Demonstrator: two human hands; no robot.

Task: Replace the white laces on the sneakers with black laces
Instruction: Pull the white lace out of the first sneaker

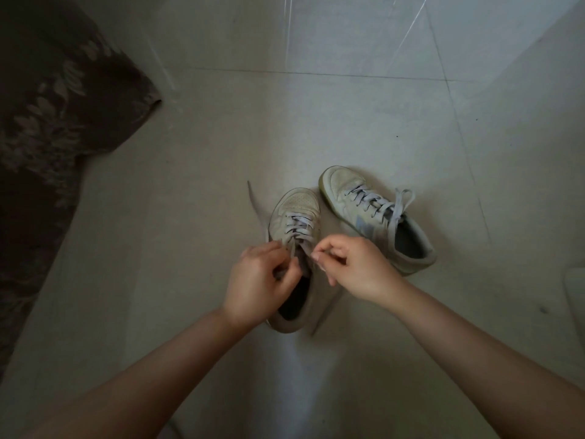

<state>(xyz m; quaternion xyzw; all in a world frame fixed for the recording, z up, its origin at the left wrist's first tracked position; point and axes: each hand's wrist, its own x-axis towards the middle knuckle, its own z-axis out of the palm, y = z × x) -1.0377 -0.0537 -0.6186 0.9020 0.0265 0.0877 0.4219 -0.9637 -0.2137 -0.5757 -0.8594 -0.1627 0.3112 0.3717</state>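
Observation:
Two pale sneakers with white laces stand on the tiled floor. The near sneaker (296, 213) points away from me, its bow undone. One loose lace end (254, 201) trails off to the upper left and another (327, 312) lies along its right side. My left hand (259, 280) grips the tongue and lace at the top eyelets. My right hand (357, 267) pinches the white lace just right of the eyelets. The far sneaker (376, 217) lies to the right, still tied in a bow (400, 201). No black laces are in view.
A dark patterned fabric (53, 137), perhaps a curtain or sofa cover, fills the left edge. A pale object (576, 293) sits at the right edge. Light grey floor tiles (316, 122) spread ahead of the shoes.

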